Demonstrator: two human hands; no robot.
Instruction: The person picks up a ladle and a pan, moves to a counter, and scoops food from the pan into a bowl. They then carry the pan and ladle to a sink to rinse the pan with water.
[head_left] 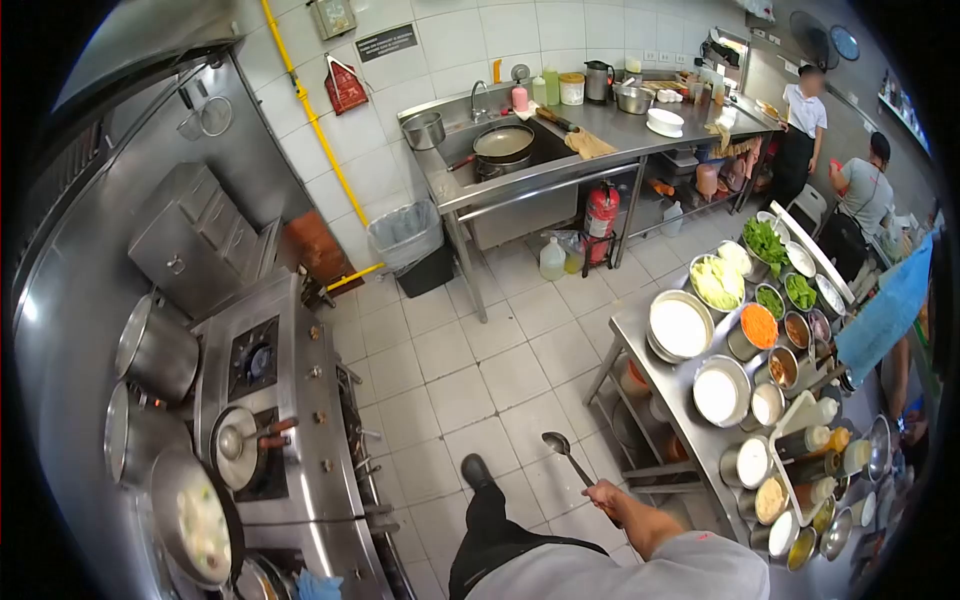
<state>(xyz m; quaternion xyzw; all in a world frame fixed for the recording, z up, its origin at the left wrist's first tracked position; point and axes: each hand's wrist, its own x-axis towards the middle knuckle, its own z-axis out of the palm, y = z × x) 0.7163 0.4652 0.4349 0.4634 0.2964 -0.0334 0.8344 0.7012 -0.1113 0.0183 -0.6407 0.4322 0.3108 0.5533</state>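
My right hand (605,498) is closed around the handle of a metal ladle (570,460). The ladle's bowl points forward, over the tiled floor between the stove and the prep table. My left hand is out of the frame. To my left, a wok (200,520) with pale liquid and bits of green stands at the stove (300,390). Behind it, a smaller pan (237,465) holds another ladle (231,442). Nearest to my right hand is the steel prep table (690,410), carrying pots of white contents and bowls of shredded carrot (759,326) and greens (765,243).
Large pots (158,350) line the stove's back. A sink counter (560,150) with a pan (503,145) runs along the far wall. Below it are a fire extinguisher (602,220) and a bin (408,245). Two people (800,120) are at the far right.
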